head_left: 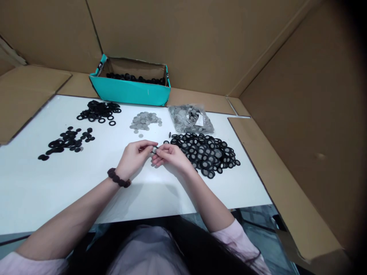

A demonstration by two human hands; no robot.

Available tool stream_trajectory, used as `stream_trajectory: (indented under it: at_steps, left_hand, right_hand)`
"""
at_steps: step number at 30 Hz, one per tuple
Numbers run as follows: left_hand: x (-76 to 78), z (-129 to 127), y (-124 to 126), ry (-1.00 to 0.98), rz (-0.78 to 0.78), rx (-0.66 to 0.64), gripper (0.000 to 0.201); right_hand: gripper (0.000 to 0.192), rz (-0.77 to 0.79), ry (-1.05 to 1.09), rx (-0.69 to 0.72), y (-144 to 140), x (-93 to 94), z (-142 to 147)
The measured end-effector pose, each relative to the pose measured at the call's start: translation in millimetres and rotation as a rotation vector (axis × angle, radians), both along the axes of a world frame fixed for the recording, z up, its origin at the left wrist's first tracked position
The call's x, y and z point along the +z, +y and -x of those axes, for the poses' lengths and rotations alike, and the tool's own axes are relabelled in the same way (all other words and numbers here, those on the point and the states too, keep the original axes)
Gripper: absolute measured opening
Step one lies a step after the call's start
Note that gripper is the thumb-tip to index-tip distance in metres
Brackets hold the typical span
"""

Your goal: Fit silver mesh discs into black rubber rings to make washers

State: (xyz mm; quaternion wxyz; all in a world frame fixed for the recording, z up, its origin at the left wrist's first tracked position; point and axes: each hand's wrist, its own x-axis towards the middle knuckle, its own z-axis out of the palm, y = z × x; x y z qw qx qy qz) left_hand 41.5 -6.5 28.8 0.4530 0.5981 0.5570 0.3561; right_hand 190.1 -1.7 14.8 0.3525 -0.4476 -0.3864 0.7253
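Observation:
Between my two hands is a small black ring with a grey disc in its middle (155,149), pinched at its edges. My left hand (137,156), with a dark beaded band on the wrist, grips it between thumb and fingertips. From the other side my right hand (169,155) holds the same piece, thumb on top, fingers curled beneath. Right beside my right hand spreads a large pile of black rings with grey centres (205,152). Beyond my hands lies a heap of loose grey discs (145,121).
Black rings (99,110) and small black discs (70,139) lie in piles at the left. A clear bag of grey discs (190,118) lies at the back. A turquoise box (130,91) holding black pieces stands behind. Cardboard walls (200,46) surround the white table (137,202).

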Motion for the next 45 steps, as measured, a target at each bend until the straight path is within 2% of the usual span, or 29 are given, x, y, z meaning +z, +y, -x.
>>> stream_trajectory:
  at_steps: [5,11,18,26,33,39,42,45]
  left_hand:
    - [0.9,-1,2,0.014,0.035,0.02,0.032]
    - [1.1,1,5,-0.019,0.049,-0.018,0.026]
    - [1.3,1,6,-0.118,0.135,-0.031,0.028]
    - [-1.6,6,6,0.042,0.138,-0.072,0.022]
    - [-3.4,2,1,-0.022,0.123,-0.011,0.026]
    - [-4.4,-4,-4,-0.053,0.056,0.059,0.019]
    - [-1.7,-4,-3,-0.107,0.126,0.033,0.02]
    - [3.0,-2,0,-0.149,0.173,-0.003,0.022]
  right_hand:
    - [0.027,-0.129,-0.092,0.05,0,-7.7,-2]
    - [0.037,-0.11,-0.053,0.014,-1,-6.1,-1]
    - [0.03,-0.119,-0.092,0.043,-2,-4.1,-1]
    - [0.011,-0.256,-0.315,0.016,-6,-5.6,3]
    - [0.008,-0.377,-0.392,-0.059,-7,-4.1,1]
    - [0.008,-0.462,-0.42,-0.085,-11,-2.1,2]
    - [0.009,-0.464,-0.412,-0.086,-12,-1.9,3]
    - [0.01,-0.379,-0.348,-0.066,-10,-0.7,2]
